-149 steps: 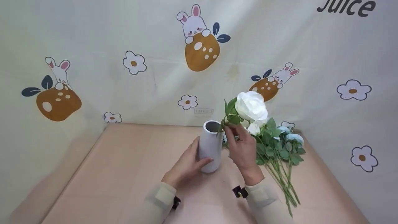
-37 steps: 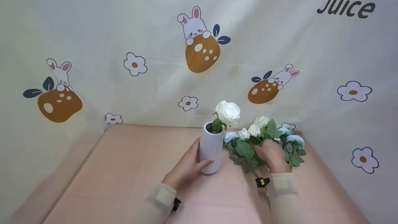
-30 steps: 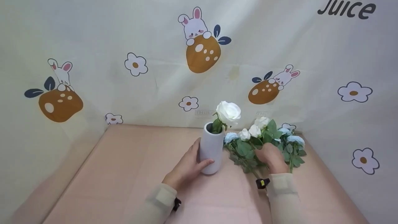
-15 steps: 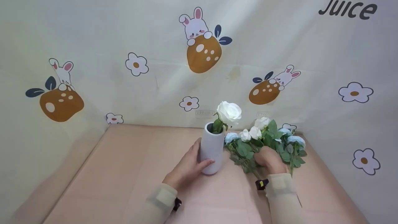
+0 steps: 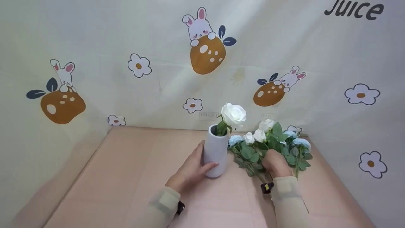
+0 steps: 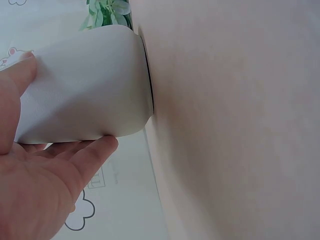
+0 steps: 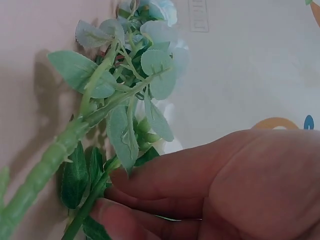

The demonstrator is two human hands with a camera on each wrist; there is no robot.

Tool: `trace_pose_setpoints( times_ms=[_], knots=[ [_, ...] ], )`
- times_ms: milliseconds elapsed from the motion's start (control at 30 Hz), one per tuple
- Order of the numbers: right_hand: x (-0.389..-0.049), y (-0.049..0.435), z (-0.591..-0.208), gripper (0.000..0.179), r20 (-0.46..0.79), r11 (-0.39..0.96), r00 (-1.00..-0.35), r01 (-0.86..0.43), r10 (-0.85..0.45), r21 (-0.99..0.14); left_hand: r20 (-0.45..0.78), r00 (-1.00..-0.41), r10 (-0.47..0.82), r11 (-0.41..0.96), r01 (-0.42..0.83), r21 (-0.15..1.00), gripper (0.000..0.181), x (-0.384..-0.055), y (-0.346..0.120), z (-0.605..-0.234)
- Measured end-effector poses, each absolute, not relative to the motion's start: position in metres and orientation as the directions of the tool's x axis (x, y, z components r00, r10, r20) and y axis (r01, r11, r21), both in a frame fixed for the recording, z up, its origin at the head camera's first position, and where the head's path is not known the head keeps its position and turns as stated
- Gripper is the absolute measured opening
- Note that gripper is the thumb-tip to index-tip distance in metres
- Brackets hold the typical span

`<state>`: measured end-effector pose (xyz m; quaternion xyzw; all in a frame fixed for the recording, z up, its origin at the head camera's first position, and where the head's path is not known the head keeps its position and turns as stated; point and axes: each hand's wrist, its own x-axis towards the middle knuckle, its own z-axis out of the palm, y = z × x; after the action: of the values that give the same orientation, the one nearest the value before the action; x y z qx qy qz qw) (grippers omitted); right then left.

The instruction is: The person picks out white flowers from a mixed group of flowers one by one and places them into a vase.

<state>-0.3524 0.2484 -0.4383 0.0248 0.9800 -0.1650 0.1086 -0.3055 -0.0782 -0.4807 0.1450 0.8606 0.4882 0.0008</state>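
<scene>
My left hand (image 5: 191, 167) grips the lower part of a white vase (image 5: 216, 155), thumb across its front. The vase stands upright on the table; in the left wrist view its base (image 6: 125, 80) meets the tabletop. A white rose (image 5: 233, 114) leans out of its mouth. To the right, my right hand (image 5: 277, 163) is among artificial flowers, its fingertips hidden from the head view. In the right wrist view, thumb and fingers (image 7: 140, 180) pinch a dark green flower stem (image 7: 97, 192); which bloom it bears is unclear.
White roses (image 5: 260, 135) and blue flowers (image 5: 301, 143) lie bunched at the back right of the pink table (image 5: 126, 164), stems toward the front. A thicker pale stem (image 7: 45, 170) crosses near my right hand. A printed cloth backdrop (image 5: 158, 88) rises behind the table.
Five seconds ago my right hand held the white rose beside the vase; now the rose stands in it. The right hand has moved right to the bunch, shifting only slightly lately. The left hand keeps its grip.
</scene>
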Motion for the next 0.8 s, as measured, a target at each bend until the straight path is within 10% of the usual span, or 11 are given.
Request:
trace_pose_setpoints(
  times_ms=[800],
  knots=[
    [-0.3561, 0.2496, -0.4376, 0.013, -0.277, 0.952, -0.96, 0.121, 0.04, -0.282, 0.128, -0.961, 0.245, 0.47, 0.233, 0.851, 0.105, -0.3065, -0.0774, -0.4802]
  ],
)
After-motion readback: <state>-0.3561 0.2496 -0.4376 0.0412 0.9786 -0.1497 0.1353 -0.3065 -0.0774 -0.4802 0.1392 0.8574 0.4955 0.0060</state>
